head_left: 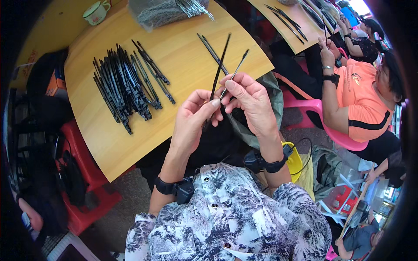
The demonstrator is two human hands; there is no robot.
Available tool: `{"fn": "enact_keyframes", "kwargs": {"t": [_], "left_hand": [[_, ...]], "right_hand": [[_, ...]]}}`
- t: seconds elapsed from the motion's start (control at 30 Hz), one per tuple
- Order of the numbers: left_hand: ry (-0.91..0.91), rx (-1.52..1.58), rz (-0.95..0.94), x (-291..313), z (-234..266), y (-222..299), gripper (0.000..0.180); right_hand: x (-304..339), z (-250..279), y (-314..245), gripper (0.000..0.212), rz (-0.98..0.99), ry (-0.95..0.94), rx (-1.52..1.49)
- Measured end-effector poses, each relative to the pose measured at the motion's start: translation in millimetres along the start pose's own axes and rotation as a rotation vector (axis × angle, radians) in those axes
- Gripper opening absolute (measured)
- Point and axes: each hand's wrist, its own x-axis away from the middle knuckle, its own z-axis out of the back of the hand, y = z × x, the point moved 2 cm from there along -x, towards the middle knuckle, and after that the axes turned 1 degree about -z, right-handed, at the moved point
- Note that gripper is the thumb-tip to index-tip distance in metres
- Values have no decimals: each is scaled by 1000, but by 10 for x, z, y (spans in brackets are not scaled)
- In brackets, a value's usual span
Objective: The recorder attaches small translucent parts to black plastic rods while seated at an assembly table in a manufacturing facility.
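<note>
While the wooden table (183, 48) bore a heap of black strips (124, 85), the left hand (191, 119) pinched a long black strip (220, 65) upright above the table edge, and the right hand (250, 102) pinched a thinner metal strip (237, 69) beside it. Fitting the two seemed underway; aligning their lower ends appeared needed next.

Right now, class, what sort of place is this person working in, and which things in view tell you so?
Probably a small hand-assembly workshop. A pile of black strips lies on a wooden table, both hands hold a strip and a thin rod, and a neighbour sits at a second table with similar strips.
</note>
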Motion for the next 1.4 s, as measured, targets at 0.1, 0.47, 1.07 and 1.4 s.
{"fn": "enact_keyframes", "kwargs": {"t": [0.1,0.47,1.07,1.4], "left_hand": [[15,-38,5,-47,-10,23,11],[99,-51,-7,-22,69,30,20],[155,-73,-62,-40,50,-77,17],[170,-101,-22,-66,26,-155,18]], "right_hand": [[4,11,1,21,70,92,84],[3,-11,40,17,65,32,71],[34,-69,80,14,120,127,376],[-10,-77,103,18,163,230,597]]}}
